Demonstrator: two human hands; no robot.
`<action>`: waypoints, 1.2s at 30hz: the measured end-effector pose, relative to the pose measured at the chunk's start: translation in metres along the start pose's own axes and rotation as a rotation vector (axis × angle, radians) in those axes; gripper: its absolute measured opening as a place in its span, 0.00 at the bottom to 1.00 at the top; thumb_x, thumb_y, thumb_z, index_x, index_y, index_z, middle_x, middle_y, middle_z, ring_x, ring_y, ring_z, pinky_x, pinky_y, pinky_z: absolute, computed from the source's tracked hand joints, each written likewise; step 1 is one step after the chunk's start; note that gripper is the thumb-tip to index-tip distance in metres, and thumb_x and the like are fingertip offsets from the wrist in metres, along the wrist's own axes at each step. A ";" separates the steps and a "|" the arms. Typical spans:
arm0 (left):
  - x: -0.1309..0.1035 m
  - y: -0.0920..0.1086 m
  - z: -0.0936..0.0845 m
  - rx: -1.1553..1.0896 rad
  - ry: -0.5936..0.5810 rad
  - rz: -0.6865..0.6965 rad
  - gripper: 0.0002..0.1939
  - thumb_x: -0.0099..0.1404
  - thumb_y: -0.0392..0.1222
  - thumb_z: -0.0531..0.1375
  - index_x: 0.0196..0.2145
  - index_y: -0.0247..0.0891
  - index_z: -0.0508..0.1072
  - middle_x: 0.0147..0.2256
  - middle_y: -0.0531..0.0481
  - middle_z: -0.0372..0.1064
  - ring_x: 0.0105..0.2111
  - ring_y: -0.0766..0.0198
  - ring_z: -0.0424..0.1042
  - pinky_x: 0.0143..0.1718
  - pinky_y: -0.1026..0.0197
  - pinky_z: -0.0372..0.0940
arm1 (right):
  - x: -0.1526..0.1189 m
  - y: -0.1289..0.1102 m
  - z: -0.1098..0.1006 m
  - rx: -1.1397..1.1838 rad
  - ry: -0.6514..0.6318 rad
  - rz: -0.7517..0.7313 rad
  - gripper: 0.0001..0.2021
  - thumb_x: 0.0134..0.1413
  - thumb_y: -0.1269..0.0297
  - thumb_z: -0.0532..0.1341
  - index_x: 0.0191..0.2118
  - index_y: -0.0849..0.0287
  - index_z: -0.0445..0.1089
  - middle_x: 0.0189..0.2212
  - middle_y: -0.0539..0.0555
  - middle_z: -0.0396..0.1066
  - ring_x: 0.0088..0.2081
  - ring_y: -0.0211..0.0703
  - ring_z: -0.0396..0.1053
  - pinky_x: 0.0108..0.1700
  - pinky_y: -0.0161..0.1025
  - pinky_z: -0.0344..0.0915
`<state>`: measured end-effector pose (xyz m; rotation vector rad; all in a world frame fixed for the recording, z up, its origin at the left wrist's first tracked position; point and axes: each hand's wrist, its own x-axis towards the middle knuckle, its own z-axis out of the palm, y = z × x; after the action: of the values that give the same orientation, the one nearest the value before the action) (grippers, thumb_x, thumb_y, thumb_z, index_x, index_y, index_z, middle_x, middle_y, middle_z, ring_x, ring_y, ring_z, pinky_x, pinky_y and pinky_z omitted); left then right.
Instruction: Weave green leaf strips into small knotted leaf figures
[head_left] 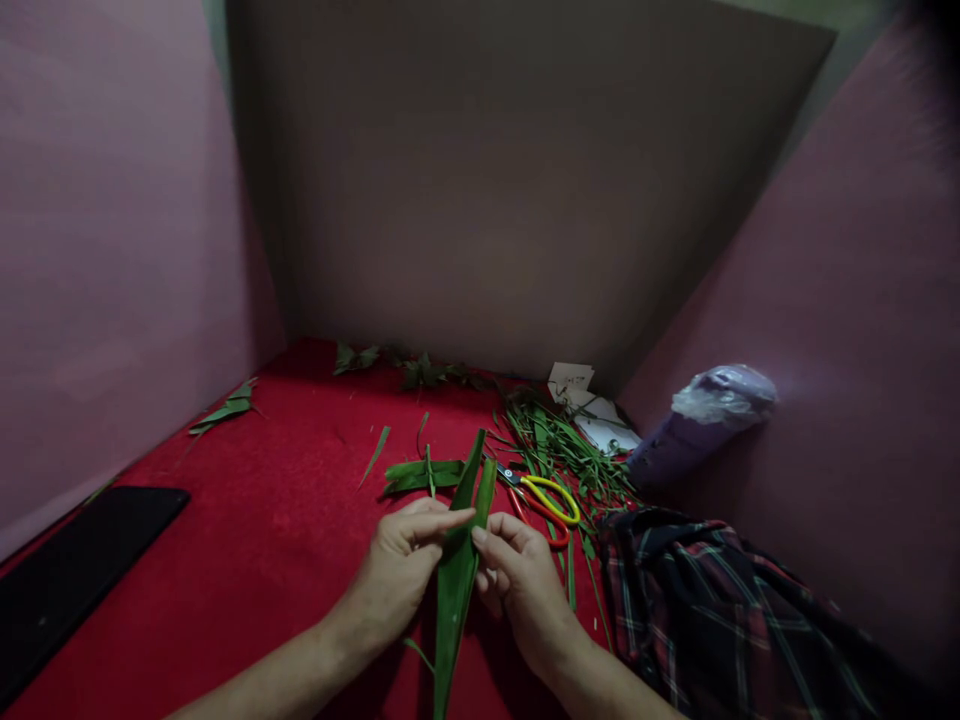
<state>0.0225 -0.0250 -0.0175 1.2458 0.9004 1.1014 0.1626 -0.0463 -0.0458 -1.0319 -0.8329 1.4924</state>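
A long green leaf [454, 610] is held upright between my two hands, its upper end doubled or split into two pointed tips. My left hand [405, 560] grips it from the left, with the index finger laid across its front. From the right, my right hand [521, 575] pinches the leaf's edge between thumb and fingers. Just beyond my hands lies a folded leaf piece [420, 475] with a thin stem across it. Scissors [551, 500] with yellow and red handles rest close to my right hand.
Cut leaf strips [562, 450] are heaped at the back right, beside white papers [600, 420]. Folded leaf shapes [232, 405] lie along the back and left. A black phone-like slab [82, 570], a plaid cloth [697, 590] and a purple plastic-topped container [682, 435] flank the red surface [300, 500].
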 end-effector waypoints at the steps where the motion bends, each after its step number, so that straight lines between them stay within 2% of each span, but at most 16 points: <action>1: 0.001 -0.001 0.000 0.020 0.002 -0.025 0.09 0.52 0.33 0.60 0.31 0.38 0.79 0.28 0.51 0.70 0.29 0.66 0.70 0.29 0.67 0.65 | 0.000 0.000 0.000 0.000 0.001 -0.009 0.13 0.47 0.58 0.62 0.26 0.61 0.59 0.12 0.42 0.59 0.10 0.25 0.49 0.11 0.24 0.44; 5: 0.003 -0.002 0.002 -0.101 -0.027 -0.225 0.12 0.50 0.37 0.63 0.35 0.35 0.75 0.26 0.49 0.74 0.24 0.62 0.73 0.28 0.60 0.67 | -0.001 -0.002 0.002 0.026 0.017 -0.017 0.14 0.44 0.58 0.65 0.25 0.60 0.60 0.13 0.41 0.58 0.12 0.25 0.51 0.13 0.23 0.46; 9: 0.005 0.003 0.004 -0.183 0.002 -0.290 0.15 0.43 0.34 0.66 0.31 0.32 0.72 0.24 0.49 0.75 0.21 0.60 0.73 0.26 0.58 0.68 | -0.002 -0.005 0.003 0.011 0.038 -0.032 0.15 0.41 0.58 0.66 0.25 0.61 0.60 0.13 0.41 0.57 0.13 0.25 0.51 0.14 0.23 0.47; 14: 0.005 0.003 0.003 -0.239 -0.021 -0.279 0.17 0.39 0.32 0.67 0.30 0.33 0.71 0.25 0.50 0.75 0.20 0.59 0.74 0.24 0.59 0.68 | -0.002 -0.007 0.004 -0.051 0.042 -0.053 0.15 0.40 0.58 0.66 0.24 0.61 0.61 0.13 0.42 0.59 0.14 0.27 0.52 0.14 0.24 0.47; 23: 0.005 0.002 0.003 -0.226 0.069 -0.327 0.22 0.36 0.32 0.68 0.34 0.30 0.72 0.24 0.49 0.74 0.20 0.60 0.73 0.26 0.58 0.67 | -0.001 -0.007 0.007 -0.073 0.035 -0.078 0.17 0.39 0.54 0.66 0.24 0.60 0.60 0.15 0.43 0.59 0.14 0.27 0.52 0.14 0.26 0.46; 28: 0.005 0.001 0.001 -0.177 0.081 -0.310 0.21 0.39 0.35 0.68 0.34 0.31 0.73 0.23 0.51 0.72 0.21 0.62 0.71 0.25 0.61 0.65 | -0.002 -0.008 0.007 -0.078 0.027 -0.074 0.16 0.40 0.54 0.66 0.25 0.59 0.60 0.16 0.43 0.58 0.15 0.28 0.52 0.15 0.26 0.46; 33: 0.005 0.003 0.002 -0.120 0.105 -0.265 0.17 0.41 0.39 0.68 0.32 0.32 0.75 0.18 0.56 0.67 0.18 0.68 0.67 0.20 0.66 0.61 | -0.002 -0.005 0.005 -0.046 0.016 -0.051 0.17 0.39 0.55 0.66 0.25 0.59 0.59 0.18 0.44 0.59 0.19 0.30 0.56 0.21 0.28 0.54; 36: 0.004 0.003 0.004 -0.108 0.144 -0.238 0.16 0.40 0.38 0.68 0.31 0.32 0.76 0.16 0.57 0.64 0.17 0.69 0.64 0.20 0.67 0.59 | -0.002 -0.002 0.004 -0.059 0.008 -0.088 0.16 0.41 0.56 0.66 0.25 0.59 0.59 0.19 0.44 0.58 0.19 0.31 0.55 0.22 0.29 0.54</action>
<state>0.0265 -0.0222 -0.0137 0.9533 1.0552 1.0435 0.1595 -0.0475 -0.0424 -1.0308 -0.9101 1.3953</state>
